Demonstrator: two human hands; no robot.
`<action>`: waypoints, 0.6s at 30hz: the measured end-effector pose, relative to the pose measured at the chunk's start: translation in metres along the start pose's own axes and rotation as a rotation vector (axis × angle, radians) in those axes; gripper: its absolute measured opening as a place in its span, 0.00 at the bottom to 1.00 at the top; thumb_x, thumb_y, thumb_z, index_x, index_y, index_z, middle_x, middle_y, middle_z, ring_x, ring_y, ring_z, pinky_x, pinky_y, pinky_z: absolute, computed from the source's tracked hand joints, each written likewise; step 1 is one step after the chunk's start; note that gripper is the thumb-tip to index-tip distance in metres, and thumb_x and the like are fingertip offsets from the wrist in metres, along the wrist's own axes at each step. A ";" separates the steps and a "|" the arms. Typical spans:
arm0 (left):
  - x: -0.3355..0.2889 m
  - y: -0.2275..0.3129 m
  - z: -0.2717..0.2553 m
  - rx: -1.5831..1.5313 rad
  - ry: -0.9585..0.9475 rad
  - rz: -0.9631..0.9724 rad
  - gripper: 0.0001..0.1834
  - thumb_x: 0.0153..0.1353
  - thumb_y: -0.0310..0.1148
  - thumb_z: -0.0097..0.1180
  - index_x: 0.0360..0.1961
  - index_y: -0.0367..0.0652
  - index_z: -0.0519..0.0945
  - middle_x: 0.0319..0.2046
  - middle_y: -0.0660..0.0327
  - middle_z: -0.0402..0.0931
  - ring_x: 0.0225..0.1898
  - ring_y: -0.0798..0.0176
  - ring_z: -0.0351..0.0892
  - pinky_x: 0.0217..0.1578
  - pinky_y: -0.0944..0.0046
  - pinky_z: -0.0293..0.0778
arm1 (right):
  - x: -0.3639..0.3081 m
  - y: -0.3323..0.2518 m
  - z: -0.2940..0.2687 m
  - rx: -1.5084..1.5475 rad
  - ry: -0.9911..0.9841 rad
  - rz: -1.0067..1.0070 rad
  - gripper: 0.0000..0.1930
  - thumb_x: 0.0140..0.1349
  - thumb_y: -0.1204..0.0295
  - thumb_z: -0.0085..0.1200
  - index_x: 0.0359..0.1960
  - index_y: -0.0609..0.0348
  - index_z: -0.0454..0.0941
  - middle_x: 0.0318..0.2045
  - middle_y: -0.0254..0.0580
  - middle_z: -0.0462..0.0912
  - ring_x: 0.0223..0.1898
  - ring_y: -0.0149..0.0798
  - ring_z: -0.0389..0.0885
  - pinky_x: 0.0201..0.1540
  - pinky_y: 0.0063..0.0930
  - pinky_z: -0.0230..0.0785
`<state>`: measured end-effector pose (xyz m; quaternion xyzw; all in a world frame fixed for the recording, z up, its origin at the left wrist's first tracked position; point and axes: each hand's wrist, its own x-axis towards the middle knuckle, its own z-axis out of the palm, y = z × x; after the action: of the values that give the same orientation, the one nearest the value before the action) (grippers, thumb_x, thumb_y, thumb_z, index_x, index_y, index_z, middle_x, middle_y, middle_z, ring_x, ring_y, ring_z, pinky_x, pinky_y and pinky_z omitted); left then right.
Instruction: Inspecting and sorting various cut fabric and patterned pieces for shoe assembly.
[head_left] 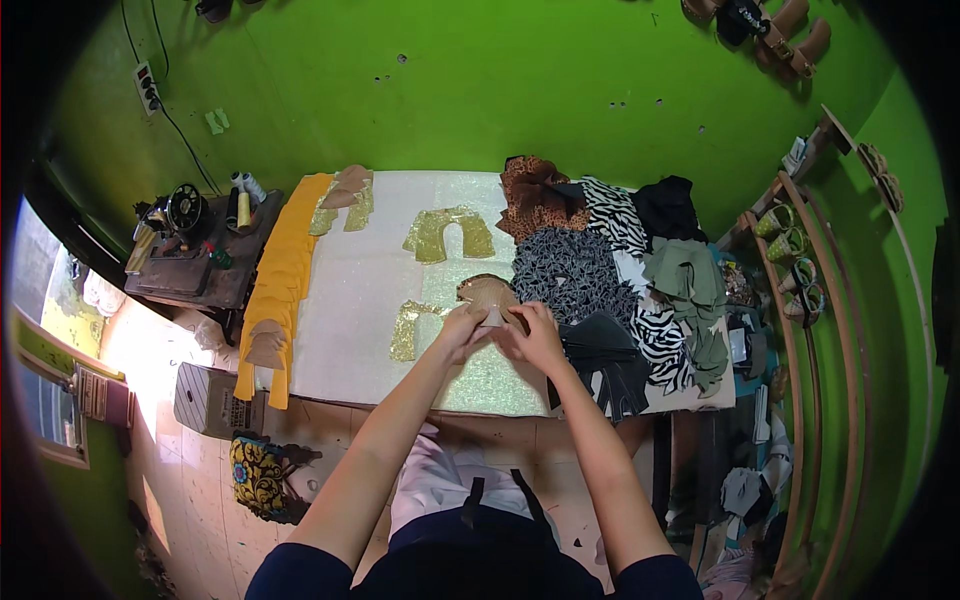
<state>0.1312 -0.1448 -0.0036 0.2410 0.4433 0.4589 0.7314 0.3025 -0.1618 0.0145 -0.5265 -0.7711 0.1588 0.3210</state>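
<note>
Both my hands are over the white table top, closed on a tan, rounded, fan-shaped piece [487, 294]. My left hand [464, 330] pinches its lower left edge and my right hand [534, 332] its lower right edge; the fingertips are partly hidden. Beside my left hand lies a gold glittery curved piece [404, 338]. Farther back is an arch-shaped gold glittery piece [425, 238]. At the far left, tan pieces [350, 182] rest on more gold material.
Overlapping yellow pieces [285, 265] line the table's left side. Leopard [545, 200], zebra [660, 335], dark patterned [570, 270], black [600, 345] and olive [690, 280] pieces are heaped at right. A sewing machine [186, 210] stands left; a wooden rack [795, 330] stands right.
</note>
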 end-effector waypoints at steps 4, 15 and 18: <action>-0.002 -0.003 0.003 -0.028 0.009 -0.013 0.11 0.59 0.26 0.45 0.42 0.35 0.67 0.37 0.54 0.72 0.38 0.61 0.75 0.36 0.69 0.76 | 0.008 0.015 -0.007 0.201 0.007 0.097 0.09 0.55 0.69 0.50 0.32 0.62 0.75 0.28 0.41 0.75 0.31 0.46 0.74 0.35 0.31 0.65; 0.001 -0.004 0.011 0.075 0.064 -0.083 0.12 0.58 0.27 0.46 0.45 0.40 0.67 0.39 0.60 0.73 0.39 0.65 0.74 0.35 0.69 0.75 | 0.011 0.023 -0.034 0.415 0.070 0.249 0.12 0.55 0.66 0.53 0.35 0.63 0.74 0.31 0.42 0.76 0.33 0.32 0.74 0.38 0.25 0.66; 0.001 -0.006 0.011 0.032 0.092 -0.052 0.13 0.58 0.28 0.48 0.45 0.41 0.67 0.39 0.61 0.73 0.40 0.67 0.74 0.34 0.69 0.75 | 0.009 -0.009 -0.030 0.064 0.089 0.022 0.16 0.53 0.64 0.55 0.39 0.62 0.74 0.39 0.46 0.73 0.41 0.39 0.73 0.44 0.29 0.65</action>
<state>0.1440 -0.1458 -0.0037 0.2196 0.4900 0.4431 0.7179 0.3139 -0.1603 0.0447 -0.5310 -0.7447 0.1636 0.3698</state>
